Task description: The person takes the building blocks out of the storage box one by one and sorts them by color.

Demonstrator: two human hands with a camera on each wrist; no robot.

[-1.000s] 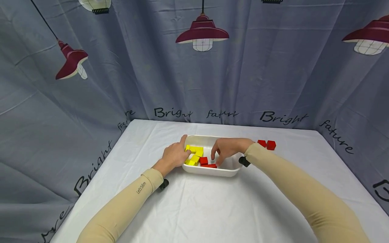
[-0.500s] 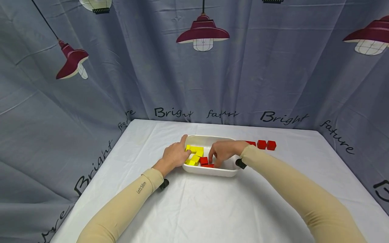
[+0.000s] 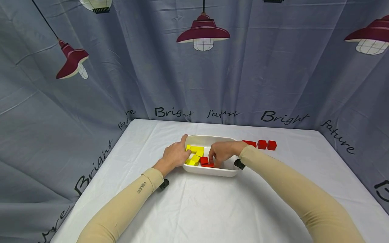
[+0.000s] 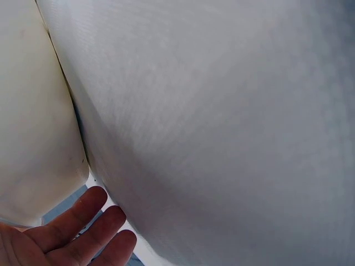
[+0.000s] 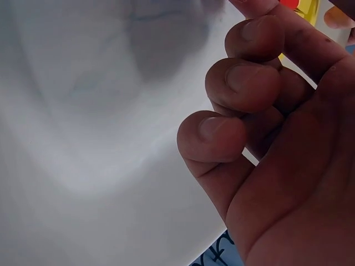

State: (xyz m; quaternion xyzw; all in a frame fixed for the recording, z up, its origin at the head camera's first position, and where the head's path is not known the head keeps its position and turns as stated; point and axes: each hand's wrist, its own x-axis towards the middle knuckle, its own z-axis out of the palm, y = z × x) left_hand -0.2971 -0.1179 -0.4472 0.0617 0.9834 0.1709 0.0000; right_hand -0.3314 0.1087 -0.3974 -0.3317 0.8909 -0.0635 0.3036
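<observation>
My left hand (image 3: 174,156) holds the left rim of a white tray (image 3: 209,171), its thumb over the inside. In the left wrist view the other fingers (image 4: 91,235) extend beside the tray's outer wall (image 4: 39,111). Yellow blocks (image 3: 195,160) lie in the tray's left part, near that thumb. Reaching in from the right, my right hand (image 3: 224,150) pinches the right end of a low red block (image 3: 208,165) on the tray floor. Another red block (image 3: 204,160) is just behind it. The right wrist view shows three curled fingers (image 5: 211,136); the pinch itself is mostly hidden.
Behind the right forearm, red blocks stand on the white tablecloth (image 3: 206,209): two cubes (image 3: 271,145) and a longer red shape (image 3: 250,143), partly covered by the sleeve. A grey curtain (image 3: 273,74) with printed lamps hangs behind the table.
My right hand has moved slightly left inside the tray, and the low red block has slid left with it. The longer red shape outside has come into view. My left hand stays put.
</observation>
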